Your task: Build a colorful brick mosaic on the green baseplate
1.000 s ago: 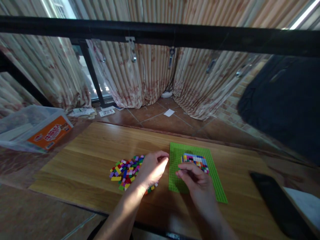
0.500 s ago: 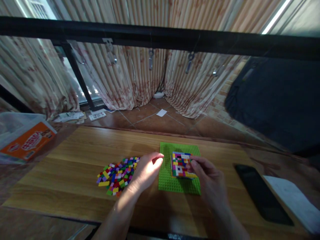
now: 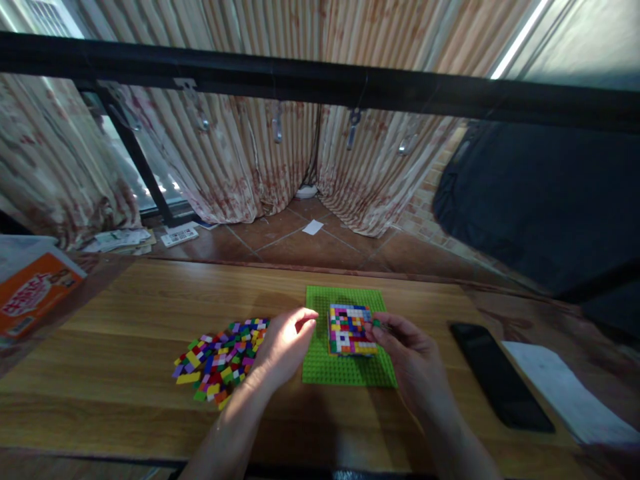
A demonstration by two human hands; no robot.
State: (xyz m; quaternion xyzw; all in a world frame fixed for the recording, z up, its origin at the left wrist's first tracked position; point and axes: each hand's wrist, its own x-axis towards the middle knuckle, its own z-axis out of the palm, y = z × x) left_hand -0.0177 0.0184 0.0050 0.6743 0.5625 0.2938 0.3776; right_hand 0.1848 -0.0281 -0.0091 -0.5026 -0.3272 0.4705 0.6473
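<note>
A green studded baseplate (image 3: 320, 370) lies on the wooden table. On it stands a low square block of multicoloured toy bricks (image 3: 345, 331), its top a patchwork of white, red, yellow, blue and other colours. At the block's right edge, my right hand (image 3: 413, 350) pinches a small green brick (image 3: 376, 323) between thumb and fingers. My left hand (image 3: 285, 343) hovers at the plate's left edge, thumb and index tips drawn close together. Whatever it may hold is hidden. Beside and partly behind that hand spreads a loose pile of small coloured bricks (image 3: 220, 357).
To the right lie a black phone (image 3: 500, 377) and a white sheet (image 3: 565, 383). A clear plastic box with an orange label (image 3: 37, 293) stands at the far left. Beyond the table's far edge are a tiled floor (image 3: 280, 237), papers and striped curtains. A dark bar crosses the upper view.
The view has shifted, so the table things appear further left. My right hand has drawn back slightly from the block's top to its right edge, and a green brick now shows in its fingers.
</note>
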